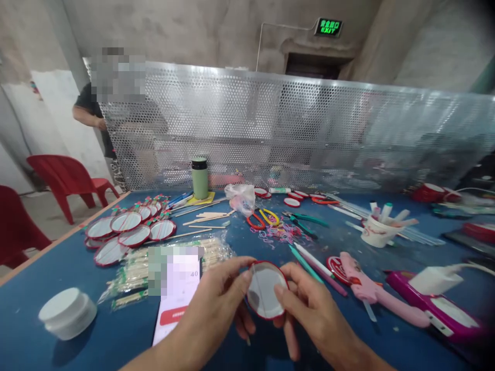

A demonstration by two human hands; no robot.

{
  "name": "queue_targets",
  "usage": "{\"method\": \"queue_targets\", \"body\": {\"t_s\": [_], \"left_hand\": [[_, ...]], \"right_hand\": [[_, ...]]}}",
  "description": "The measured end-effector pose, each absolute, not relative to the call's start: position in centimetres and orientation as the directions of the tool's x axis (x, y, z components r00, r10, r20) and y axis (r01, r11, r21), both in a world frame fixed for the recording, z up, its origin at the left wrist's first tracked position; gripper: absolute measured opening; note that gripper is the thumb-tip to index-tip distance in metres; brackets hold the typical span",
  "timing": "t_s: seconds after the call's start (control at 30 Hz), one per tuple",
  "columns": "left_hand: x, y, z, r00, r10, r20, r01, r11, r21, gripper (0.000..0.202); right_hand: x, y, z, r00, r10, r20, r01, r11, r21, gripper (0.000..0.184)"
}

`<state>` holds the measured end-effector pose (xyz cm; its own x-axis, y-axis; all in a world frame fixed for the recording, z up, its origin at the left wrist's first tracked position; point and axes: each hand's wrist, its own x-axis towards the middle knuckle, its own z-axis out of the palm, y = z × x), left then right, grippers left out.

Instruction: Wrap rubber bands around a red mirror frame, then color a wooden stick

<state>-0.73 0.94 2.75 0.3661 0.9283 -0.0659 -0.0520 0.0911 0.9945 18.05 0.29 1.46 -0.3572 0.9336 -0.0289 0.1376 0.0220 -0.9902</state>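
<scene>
Low over the blue table I hold a round white disc (pixel 266 288) with a red rim, its face tilted toward me. A thin dark line runs down its left part. My left hand (pixel 222 293) grips the left edge, thumb on the face and fingers behind. On the opposite edge my right hand (pixel 315 306) pinches the rim, its thumb pressed on the face. Some fingertips behind the disc are hidden. Beside my left wrist stands a lit phone (pixel 180 296). Similar red-rimmed discs (pixel 135 236) lie in a heap at the left.
Wooden sticks in plastic (pixel 133 270) lie behind the phone, and a white jar (pixel 67 312) stands at left. Pliers (pixel 305 221) and small pink bands (pixel 280 232) lie ahead. A pink glue gun (pixel 371 288), purple power strip (pixel 436 304) and cup of markers (pixel 377 232) occupy the right.
</scene>
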Motion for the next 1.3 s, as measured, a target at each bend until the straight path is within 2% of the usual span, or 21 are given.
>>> {"method": "queue_targets", "body": {"t_s": [0.1,0.2,0.43,0.6,0.8,1.0,1.13,1.3], "left_hand": [[-0.7,0.2,2.6,0.319,0.943,-0.089,-0.026,0.102,0.994,0.049],[-0.9,-0.5,3.0,0.241,0.968,-0.067,0.008,0.067,0.998,0.037],[-0.4,-0.7,2.8,0.212,0.976,0.057,-0.002,-0.058,0.998,0.025],[0.7,-0.1,2.7,0.240,0.962,0.131,0.002,-0.136,0.991,0.023],[2.5,0.6,3.9,0.278,0.951,0.135,0.018,-0.145,0.989,0.024],[3.1,-0.1,4.3,0.338,0.936,0.100,-0.106,-0.067,0.992,0.029],[2.1,-0.4,3.3,0.415,0.910,-0.014,-0.141,0.079,0.987,0.036],[1.8,0.3,1.6,0.475,0.878,-0.053,-0.171,0.152,0.974,0.039]], "right_hand": [[17.9,0.2,1.6,-0.399,0.915,-0.052,0.126,-0.001,-0.992,0.034],[17.6,0.4,2.0,-0.456,0.887,-0.073,0.149,-0.005,-0.989,0.033],[17.7,0.3,2.2,-0.468,0.884,-0.002,0.153,0.078,-0.985,0.029],[18.3,-0.1,2.0,-0.413,0.909,0.048,0.143,0.117,-0.983,0.030],[18.9,0.1,2.3,-0.304,0.945,0.121,0.060,0.146,-0.988,0.034],[19.3,0.0,2.1,-0.245,0.961,0.128,0.077,0.151,-0.985,0.031],[19.1,-0.2,1.5,-0.322,0.945,0.057,0.089,0.091,-0.992,0.027],[19.2,-0.5,1.6,-0.342,0.940,0.018,0.131,0.066,-0.989,0.020]]}}
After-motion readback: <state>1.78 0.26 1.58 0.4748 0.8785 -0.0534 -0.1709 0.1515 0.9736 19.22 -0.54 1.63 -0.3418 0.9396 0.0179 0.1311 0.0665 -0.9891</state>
